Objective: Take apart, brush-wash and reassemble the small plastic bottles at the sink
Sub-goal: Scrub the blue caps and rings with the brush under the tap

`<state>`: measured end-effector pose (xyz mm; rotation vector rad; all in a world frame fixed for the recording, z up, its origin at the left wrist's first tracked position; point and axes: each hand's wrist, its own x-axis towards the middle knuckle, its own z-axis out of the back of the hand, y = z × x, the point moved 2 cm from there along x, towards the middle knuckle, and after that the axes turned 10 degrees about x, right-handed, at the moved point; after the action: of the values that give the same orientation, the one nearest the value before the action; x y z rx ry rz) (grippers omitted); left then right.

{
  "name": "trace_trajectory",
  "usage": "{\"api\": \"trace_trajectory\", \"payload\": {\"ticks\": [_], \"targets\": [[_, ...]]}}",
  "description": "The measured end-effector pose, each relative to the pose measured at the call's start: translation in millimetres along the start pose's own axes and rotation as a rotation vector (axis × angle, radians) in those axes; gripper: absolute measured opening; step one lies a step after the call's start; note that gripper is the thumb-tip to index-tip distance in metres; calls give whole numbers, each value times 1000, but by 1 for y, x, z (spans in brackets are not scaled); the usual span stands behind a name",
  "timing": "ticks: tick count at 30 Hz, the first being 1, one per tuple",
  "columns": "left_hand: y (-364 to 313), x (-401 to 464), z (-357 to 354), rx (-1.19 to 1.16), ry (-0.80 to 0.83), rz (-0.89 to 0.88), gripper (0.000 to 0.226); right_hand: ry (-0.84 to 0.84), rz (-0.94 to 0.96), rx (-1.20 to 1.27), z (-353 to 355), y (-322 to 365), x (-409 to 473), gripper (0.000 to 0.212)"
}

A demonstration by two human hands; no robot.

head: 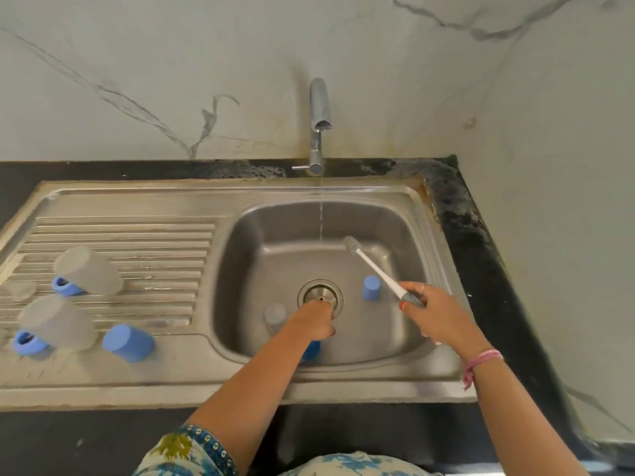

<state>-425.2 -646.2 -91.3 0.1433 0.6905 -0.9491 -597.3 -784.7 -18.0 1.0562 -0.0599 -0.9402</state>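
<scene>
Right hand [434, 316] grips the bottle brush [372, 266]; left hand [318, 321] reaches into the sink [405, 221], its grasp hidden; next, probably brushing 1 bottle under the tap [319, 108].

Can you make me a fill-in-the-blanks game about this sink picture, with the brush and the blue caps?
1. The right hand holds a ____ by its handle.
2. A thin stream of water runs from the ____ into the sink basin.
3. The loose cap standing in the basin is coloured ____.
4. Two frosted bottles lie on the draining board, on the ____ side of the basin.

Missing words: brush; tap; blue; left
</scene>
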Motion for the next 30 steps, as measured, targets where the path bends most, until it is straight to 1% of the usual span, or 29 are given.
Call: {"api": "trace_trajectory", "payload": {"ticks": [3,4,8,11,16,19,22,24,26,28,30], "targets": [[-9,14,5,-70,-56,12,23,-8,1,29,13,-5,8,36],[-11,19,6,-87,-75,12,24,-6,4,36,16,-5,9,36],[-32,38,12,-122,-143,-39,53,-8,20,60,23,-7,13,40],[-52,53,16,-42,-181,-117,58,-1,13,67,24,-9,17,40],[-79,79,6,219,-61,-207,63,-4,11,56,24,-13,23,41],[-85,93,2,203,6,-186,70,5,13,49,22,-13,29,41],[-81,107,-2,183,61,-151,67,11,2,45,20,-13,36,41],[-77,115,-6,123,57,-150,60,16,-2,62,18,-12,38,40],[-72,121,-8,34,-9,-149,49,16,5,75,16,-10,39,39],[-67,124,-8,-173,-125,-118,35,16,9,85,15,-9,39,39],[-57,125,-7,-429,-234,-53,30,14,15,93,14,-8,39,39]]}}
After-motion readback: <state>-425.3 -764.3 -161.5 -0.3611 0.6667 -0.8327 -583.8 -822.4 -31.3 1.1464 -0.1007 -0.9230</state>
